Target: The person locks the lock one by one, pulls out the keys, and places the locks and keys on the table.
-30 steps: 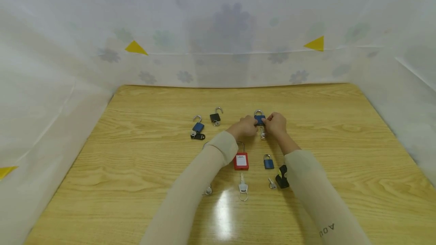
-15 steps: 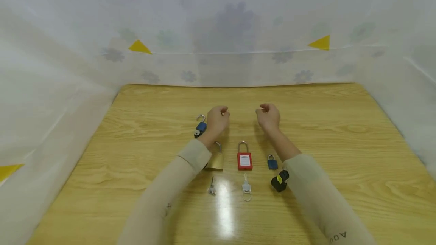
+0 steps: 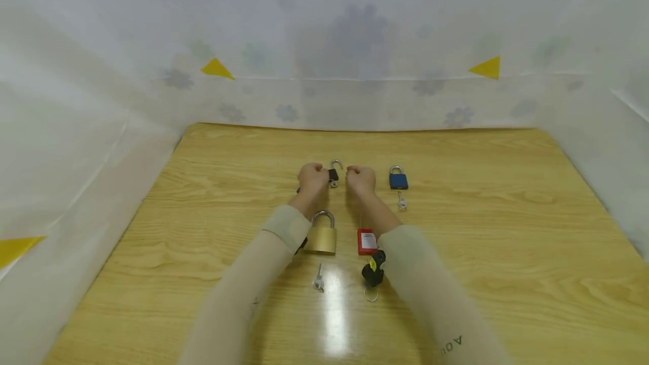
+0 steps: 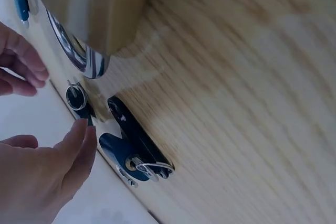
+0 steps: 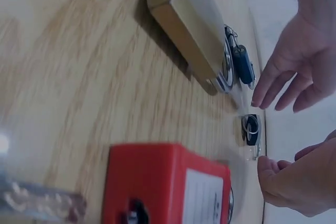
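Note:
A small black padlock, its shackle swung open and a key with a ring at its base, lies between my two hands. My left hand hovers just left of it, fingers loosely bent, with nothing in them. On the other side is my right hand, likewise loosely bent and apart from the lock. Mostly hidden behind the left hand in the head view is a blue padlock with a key and a black tag, plain in the left wrist view. Farther right sits another blue padlock, shackle down, above its key.
Nearer me stand a large brass padlock with a key below it, and a red padlock with a white label. A black device at the right sleeve covers part of the red lock's key. White curtains enclose the wooden table.
Both hands have left the right-hand blue padlock, which they were gripping one second ago. They have moved left to either side of the black padlock. The view has shifted slightly.

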`<move>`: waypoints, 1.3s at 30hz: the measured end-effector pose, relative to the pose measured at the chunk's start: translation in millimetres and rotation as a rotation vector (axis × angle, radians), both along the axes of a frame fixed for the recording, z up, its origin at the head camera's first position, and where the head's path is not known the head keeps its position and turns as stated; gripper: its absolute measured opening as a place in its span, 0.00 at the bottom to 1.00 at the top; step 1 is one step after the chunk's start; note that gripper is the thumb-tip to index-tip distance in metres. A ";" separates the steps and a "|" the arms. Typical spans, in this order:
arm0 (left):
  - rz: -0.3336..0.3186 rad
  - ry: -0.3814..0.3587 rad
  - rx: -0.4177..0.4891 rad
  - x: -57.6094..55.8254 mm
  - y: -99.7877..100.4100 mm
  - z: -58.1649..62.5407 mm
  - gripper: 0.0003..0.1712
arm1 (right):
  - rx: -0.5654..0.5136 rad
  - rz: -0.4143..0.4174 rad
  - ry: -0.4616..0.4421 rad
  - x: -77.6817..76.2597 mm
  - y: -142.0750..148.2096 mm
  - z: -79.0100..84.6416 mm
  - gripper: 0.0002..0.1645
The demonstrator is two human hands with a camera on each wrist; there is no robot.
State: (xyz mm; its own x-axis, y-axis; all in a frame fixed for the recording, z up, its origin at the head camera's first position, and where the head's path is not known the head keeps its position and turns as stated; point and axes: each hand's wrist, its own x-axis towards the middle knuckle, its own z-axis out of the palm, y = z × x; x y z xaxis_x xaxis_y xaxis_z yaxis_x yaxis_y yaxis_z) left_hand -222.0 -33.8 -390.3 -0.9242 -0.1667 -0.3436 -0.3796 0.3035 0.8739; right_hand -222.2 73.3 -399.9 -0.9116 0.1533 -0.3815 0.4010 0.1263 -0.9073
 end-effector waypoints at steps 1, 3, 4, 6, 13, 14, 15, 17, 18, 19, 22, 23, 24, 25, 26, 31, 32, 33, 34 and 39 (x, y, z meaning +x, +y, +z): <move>0.000 -0.026 0.016 -0.3 1.2 -0.2 0.25 | 0.001 0.008 -0.027 -0.7 -1.8 -1.1 0.23; 0.004 -0.066 0.029 -1.7 3.6 -1.8 0.22 | 0.022 0.018 -0.066 -2.4 -3.4 -3.2 0.22; 0.012 -0.086 0.029 -1.9 4.8 -2.2 0.21 | 0.026 0.020 -0.081 -3.6 -4.1 -4.4 0.20; 0.033 -0.115 0.014 -2.2 7.4 -3.0 0.21 | 0.018 0.012 -0.102 -6.7 -4.5 -7.2 0.13; 0.156 -0.076 -0.034 -18.0 17.0 -28.5 0.18 | 0.018 0.102 -0.156 -10.1 -4.3 -5.7 0.13; 0.176 -0.052 -0.056 -28.1 17.7 -44.9 0.17 | 0.025 0.119 -0.158 -10.5 -4.8 -5.2 0.17; 0.177 -0.054 -0.068 -37.4 17.1 -58.4 0.17 | 0.032 0.134 -0.157 -10.5 -5.2 -4.5 0.20; 0.211 -0.020 -0.078 -51.1 18.0 -81.2 0.15 | 0.032 0.129 -0.155 -10.2 -6.6 -3.5 0.20; 0.221 -0.023 -0.089 -58.4 18.6 -89.8 0.14 | 0.031 0.109 -0.152 -10.4 -7.8 -4.1 0.19; 0.213 -0.047 -0.071 -61.9 17.9 -93.4 0.15 | 0.039 0.086 -0.151 -11.4 -8.6 -5.6 0.18; 0.247 -0.059 -0.079 -83.1 16.8 -123.9 0.14 | 0.046 -0.026 -0.111 -18.9 -11.1 -21.2 0.11; 0.264 -0.049 -0.100 -93.0 16.4 -140.6 0.13 | 0.043 -0.069 -0.101 -23.8 -11.3 -30.5 0.09; 0.274 -0.060 -0.116 -103.0 15.5 -155.0 0.14 | 0.037 -0.113 -0.090 -30.3 -11.3 -41.5 0.08; 0.283 -0.051 -0.118 -113.9 14.3 -173.0 0.15 | 0.029 -0.144 -0.081 -38.3 -10.3 -55.2 0.07; 0.298 -0.043 -0.132 -119.7 14.5 -182.7 0.16 | 0.004 -0.192 -0.050 -49.3 -9.0 -74.0 0.05; 0.265 -0.111 -0.103 -82.5 21.3 -122.2 0.22 | -0.046 -0.250 -0.027 -83.2 2.2 -127.0 0.07; 0.263 -0.118 -0.097 -66.3 24.5 -96.6 0.22 | -0.070 -0.269 0.006 -84.5 4.4 -130.8 0.07; 0.255 -0.117 -0.094 -51.5 27.1 -74.2 0.20 | -0.058 -0.257 -0.012 -77.6 5.8 -119.8 0.08; 0.246 -0.110 -0.095 -37.5 29.8 -54.0 0.19 | -0.069 -0.266 -0.001 -71.7 7.1 -112.9 0.10; 0.207 -0.067 0.009 1.5 36.8 -2.2 0.13 | -0.134 -0.280 -0.055 -22.4 6.8 -29.1 0.17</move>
